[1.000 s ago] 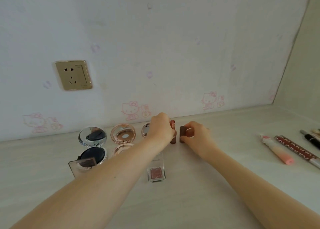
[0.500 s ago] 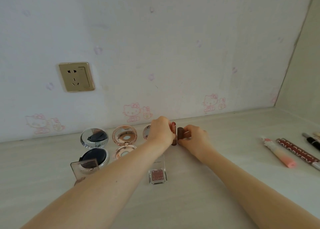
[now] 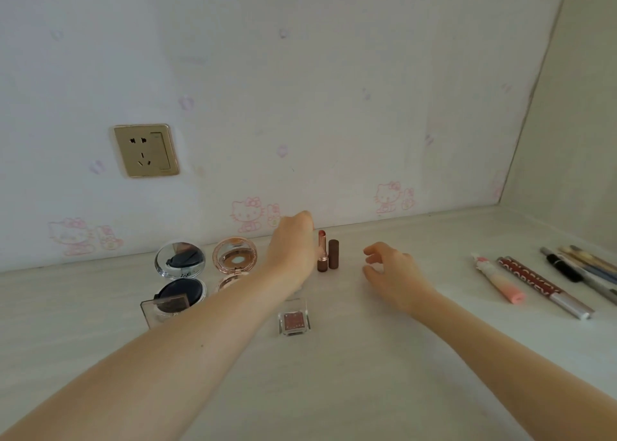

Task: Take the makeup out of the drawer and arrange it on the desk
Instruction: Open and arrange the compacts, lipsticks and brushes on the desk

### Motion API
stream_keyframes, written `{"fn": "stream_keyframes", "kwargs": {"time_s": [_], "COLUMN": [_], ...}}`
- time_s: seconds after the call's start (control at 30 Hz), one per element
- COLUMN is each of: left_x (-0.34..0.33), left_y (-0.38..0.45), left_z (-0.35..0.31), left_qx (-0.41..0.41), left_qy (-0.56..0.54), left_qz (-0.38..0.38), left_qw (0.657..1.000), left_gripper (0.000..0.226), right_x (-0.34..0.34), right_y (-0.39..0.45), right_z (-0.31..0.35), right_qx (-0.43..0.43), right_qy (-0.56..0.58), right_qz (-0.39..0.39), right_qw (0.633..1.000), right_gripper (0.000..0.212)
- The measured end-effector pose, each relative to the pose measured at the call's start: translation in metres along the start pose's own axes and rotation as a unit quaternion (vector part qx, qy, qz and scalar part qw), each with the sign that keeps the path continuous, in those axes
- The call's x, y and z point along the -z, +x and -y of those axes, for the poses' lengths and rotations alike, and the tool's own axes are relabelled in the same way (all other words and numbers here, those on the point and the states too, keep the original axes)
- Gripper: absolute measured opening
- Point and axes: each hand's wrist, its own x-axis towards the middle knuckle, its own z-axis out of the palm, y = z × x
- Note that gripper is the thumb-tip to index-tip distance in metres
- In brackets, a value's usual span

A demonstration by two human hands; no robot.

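An uncapped lipstick (image 3: 322, 252) stands upright on the pale desk (image 3: 350, 357) near the wall, and its brown cap (image 3: 334, 254) stands upright just to its right. My left hand (image 3: 293, 243) hovers right beside the lipstick on its left. I see the back of the hand, and no finger wraps the tube. My right hand (image 3: 390, 270) hangs a short way right of the cap, holding nothing, its fingers loosely curled.
Left of the lipstick lie an open silver mirror compact (image 3: 180, 260), an open rose-gold compact (image 3: 235, 255), a clear square case (image 3: 163, 310) and a small square eyeshadow pot (image 3: 293, 320). A pink tube (image 3: 499, 282), a red tube (image 3: 544, 287) and pencils (image 3: 581, 270) lie at right. The wall carries a socket (image 3: 146, 150).
My right hand set the cap down beside the lipstick, let go and drew back to the right. My left hand loosened from the lipstick, which now stands in plain sight.
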Motion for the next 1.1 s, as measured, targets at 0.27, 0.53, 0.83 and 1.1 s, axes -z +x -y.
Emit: {"fn": "stream_keyframes", "kwargs": {"time_s": [0.27, 0.53, 0.83, 1.1], "left_x": [-0.003, -0.069, -0.151, -0.206], "left_y": [-0.024, -0.035, -0.009, 0.03], "left_z": [-0.039, -0.111, -0.192, -0.252], "left_qx": [-0.088, -0.244, -0.344, -0.306], "left_qy": [0.046, 0.08, 0.079, 0.06], "left_qz": [0.017, 0.03, 0.148, 0.233], "left_qw": [0.995, 0.966, 0.924, 0.921], "left_gripper": [0.02, 0.026, 0.033, 0.045], "right_x": [0.068, 0.135, 0.192, 0.191], "right_y": [-0.048, -0.089, -0.099, -0.069], "right_z": [-0.036, -0.101, -0.177, -0.213], "right_qx": [0.019, -0.039, -0.09, -0.117], "right_qy": [-0.137, -0.207, -0.233, -0.241], "right_qz": [-0.032, -0.031, -0.066, -0.077], "right_qw": [0.99, 0.977, 0.966, 0.96], "right_gripper": [0.036, 0.037, 0.025, 0.026]}}
